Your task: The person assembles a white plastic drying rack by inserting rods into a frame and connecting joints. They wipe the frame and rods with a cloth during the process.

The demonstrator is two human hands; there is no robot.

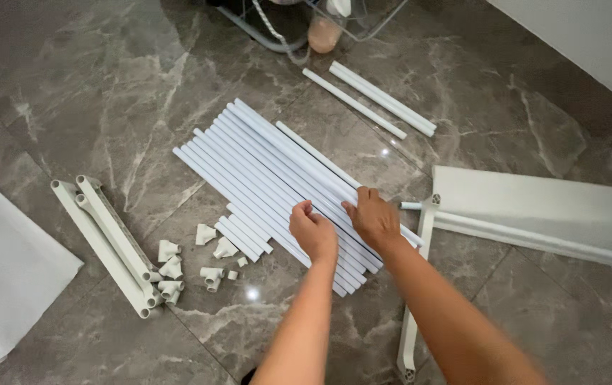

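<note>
A row of several long white plastic tubes (249,160) lies side by side on the dark marble floor (106,93). My left hand (313,232) rests on the near ends of these tubes, fingers curled down onto them. Beside it, my right hand (371,217) presses on the same row, fingertips touching the tubes. Whether either hand grips a single tube cannot be told. A few shorter tubes (243,237) lie at the row's left side.
Small white corner connectors (178,269) lie scattered left of the tubes. A joined tube frame (110,242) lies further left, by a white sheet (3,264). A part-built frame with white fabric (534,210) lies to the right. Three more tubes (374,100) lie beyond.
</note>
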